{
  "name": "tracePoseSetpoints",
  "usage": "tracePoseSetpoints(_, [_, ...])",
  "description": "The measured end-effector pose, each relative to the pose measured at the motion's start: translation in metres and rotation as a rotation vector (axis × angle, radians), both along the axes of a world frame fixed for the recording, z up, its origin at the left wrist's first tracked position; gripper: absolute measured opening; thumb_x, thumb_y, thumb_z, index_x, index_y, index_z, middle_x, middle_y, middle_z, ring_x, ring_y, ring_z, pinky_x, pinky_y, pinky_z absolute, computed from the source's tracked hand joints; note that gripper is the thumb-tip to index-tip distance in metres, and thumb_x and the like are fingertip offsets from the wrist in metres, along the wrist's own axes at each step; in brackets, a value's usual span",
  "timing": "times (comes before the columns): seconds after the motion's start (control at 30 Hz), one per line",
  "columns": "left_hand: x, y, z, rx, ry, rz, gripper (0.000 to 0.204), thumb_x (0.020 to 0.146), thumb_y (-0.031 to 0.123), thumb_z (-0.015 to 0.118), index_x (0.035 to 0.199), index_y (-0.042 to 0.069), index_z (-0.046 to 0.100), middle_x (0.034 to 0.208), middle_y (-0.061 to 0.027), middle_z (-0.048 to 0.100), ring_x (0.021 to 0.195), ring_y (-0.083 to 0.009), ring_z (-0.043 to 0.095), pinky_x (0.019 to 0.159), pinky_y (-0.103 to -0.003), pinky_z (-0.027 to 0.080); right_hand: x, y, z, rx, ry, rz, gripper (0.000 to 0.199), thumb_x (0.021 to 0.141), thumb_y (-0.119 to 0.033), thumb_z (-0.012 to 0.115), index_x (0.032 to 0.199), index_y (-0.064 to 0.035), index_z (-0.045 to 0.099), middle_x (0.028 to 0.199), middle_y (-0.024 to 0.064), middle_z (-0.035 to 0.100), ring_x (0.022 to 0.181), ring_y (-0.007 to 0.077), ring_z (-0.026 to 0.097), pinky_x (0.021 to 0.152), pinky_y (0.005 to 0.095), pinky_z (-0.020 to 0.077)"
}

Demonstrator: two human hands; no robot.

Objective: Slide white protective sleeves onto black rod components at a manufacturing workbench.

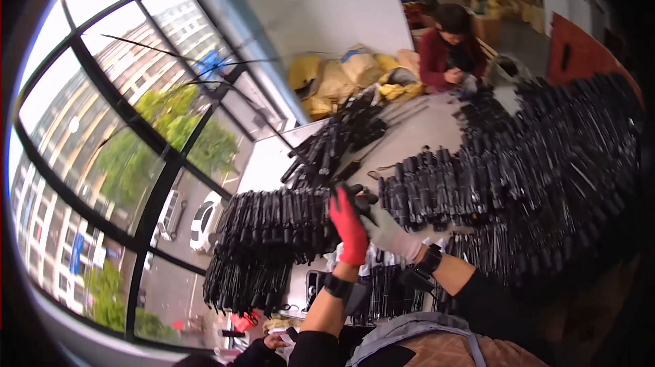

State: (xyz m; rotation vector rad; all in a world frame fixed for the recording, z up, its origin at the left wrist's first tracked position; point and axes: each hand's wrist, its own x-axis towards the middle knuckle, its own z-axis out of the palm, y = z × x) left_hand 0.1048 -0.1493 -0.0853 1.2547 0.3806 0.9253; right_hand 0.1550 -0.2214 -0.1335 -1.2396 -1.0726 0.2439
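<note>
My left hand (348, 227), in a red glove with dark fingertips, meets my right hand (392, 232), in a pale grey glove, over the table. Both hands look closed around a small dark rounded piece (367, 198), whose kind is mostly hidden by the gloves. Just left of them lies a dense row of black folding umbrellas (280, 217), packed side by side. To the right of my hands is another row of black folding umbrellas (437, 186) with thick dark handles. A thin wrist loop (375, 174) lies beyond my fingers.
Heaped black umbrellas (559, 155) fill the table's right side; a loose pile (338, 138) lies at the far left. A co-worker in a dark red top (437, 60) sits across the table (402, 135). Yellow sacks (351, 77) stand by the wall. Large windows (129, 121) line the left.
</note>
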Motion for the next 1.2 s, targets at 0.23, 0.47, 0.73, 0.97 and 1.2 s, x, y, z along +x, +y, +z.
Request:
tracePoseSetpoints(0.23, [-0.068,0.118,-0.005,0.212,-0.145,0.201,0.047,0.099,0.037,0.050,0.134,0.005,0.047,0.127,-0.0091,0.054,0.112,-0.0179,0.052,0.095,-0.035,0.043,0.000,-0.079,0.032,-0.323,0.305,0.214,0.026,0.095,-0.017,0.053,0.111,0.0018,0.057,0.069,0.0017,0.057,0.055,0.0078,0.051,0.049,0.0244,0.0415])
tracePoseSetpoints(0.47, [-0.058,0.171,0.085,-0.360,-0.497,-0.413,0.062,0.093,0.047,0.055,0.138,0.007,0.041,0.120,-0.0123,0.057,0.102,-0.0205,0.057,0.082,-0.035,0.049,-0.006,-0.193,-0.032,-0.525,0.599,0.435,0.031,0.093,-0.019,0.057,0.116,0.0021,0.056,0.076,0.0044,0.060,0.059,0.0097,0.058,0.050,0.0240,0.0457])
tracePoseSetpoints(0.73, [0.000,0.044,0.034,-0.438,-0.255,-0.301,0.028,0.094,0.035,0.057,0.088,0.007,0.058,0.068,-0.0042,0.057,0.059,-0.0192,0.055,0.057,-0.031,0.047,-0.036,-0.082,0.024,-0.283,0.052,-0.319,0.036,0.095,-0.035,0.057,0.106,-0.0006,0.058,0.081,0.0053,0.062,0.067,0.0164,0.060,0.062,0.0283,0.0498])
tracePoseSetpoints(0.97, [-0.040,0.015,0.016,-0.545,-0.144,-0.165,0.028,0.093,0.029,0.058,0.101,0.002,0.061,0.075,-0.0051,0.060,0.072,-0.0189,0.063,0.068,-0.033,0.053,-0.026,-0.060,0.037,-0.415,0.336,0.342,0.033,0.096,-0.032,0.053,0.101,0.0004,0.058,0.072,0.0062,0.059,0.064,0.0211,0.060,0.059,0.0337,0.0481])
tracePoseSetpoints(1.2, [-0.021,0.010,0.053,-0.354,-0.168,-0.244,0.038,0.096,0.037,0.054,0.102,0.000,0.061,0.081,-0.0076,0.063,0.081,-0.0210,0.064,0.078,-0.032,0.053,-0.019,-0.018,0.043,-0.088,0.085,0.072,0.031,0.094,-0.023,0.053,0.104,0.0061,0.056,0.097,0.0235,0.059,0.085,0.0405,0.060,0.073,0.0416,0.0486])
